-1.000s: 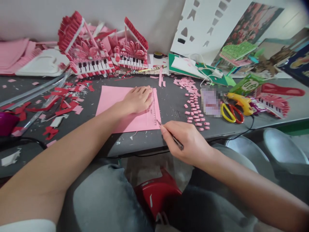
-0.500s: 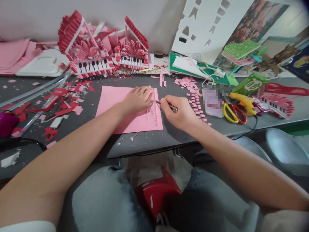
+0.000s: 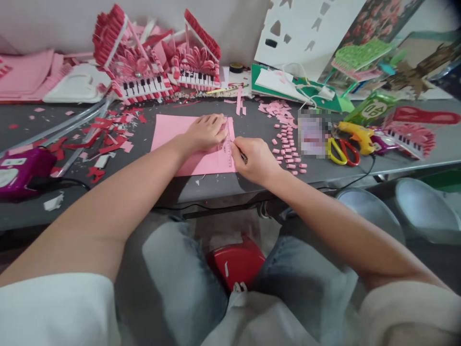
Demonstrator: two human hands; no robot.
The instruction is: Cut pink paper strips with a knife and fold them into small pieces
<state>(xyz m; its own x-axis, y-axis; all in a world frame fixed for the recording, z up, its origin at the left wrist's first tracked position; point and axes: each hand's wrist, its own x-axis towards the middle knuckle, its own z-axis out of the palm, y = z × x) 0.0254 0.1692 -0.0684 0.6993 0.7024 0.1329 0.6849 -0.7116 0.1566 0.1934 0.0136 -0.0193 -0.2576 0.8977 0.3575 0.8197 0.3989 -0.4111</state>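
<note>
A pink foam sheet (image 3: 168, 129) lies on the dark table in front of me. Along its right side runs a clear ruler (image 3: 228, 153) with printed marks. My left hand (image 3: 207, 132) lies over the ruler and sheet, fingers stretched forward and pressing down. Just right of the ruler, my right hand (image 3: 256, 159) is closed around a slim craft knife (image 3: 244, 157). Most of that knife is hidden by the fingers, and its tip cannot be made out now. Thin pink strips (image 3: 239, 101) lie beyond the sheet.
Small pink rolls (image 3: 288, 144) and pink scraps (image 3: 275, 111) lie right of my hand, near a phone (image 3: 312, 134), scissors (image 3: 336, 151) and a yellow glue gun (image 3: 355, 137). Red scraps (image 3: 104, 132) spread at left. Pink model pianos (image 3: 144, 89) stand behind; a purple box (image 3: 27, 173) is left.
My right hand has come down along the ruler towards me, and the knife is now more hidden. My left hand keeps its place on the ruler. The view has tilted downward.
</note>
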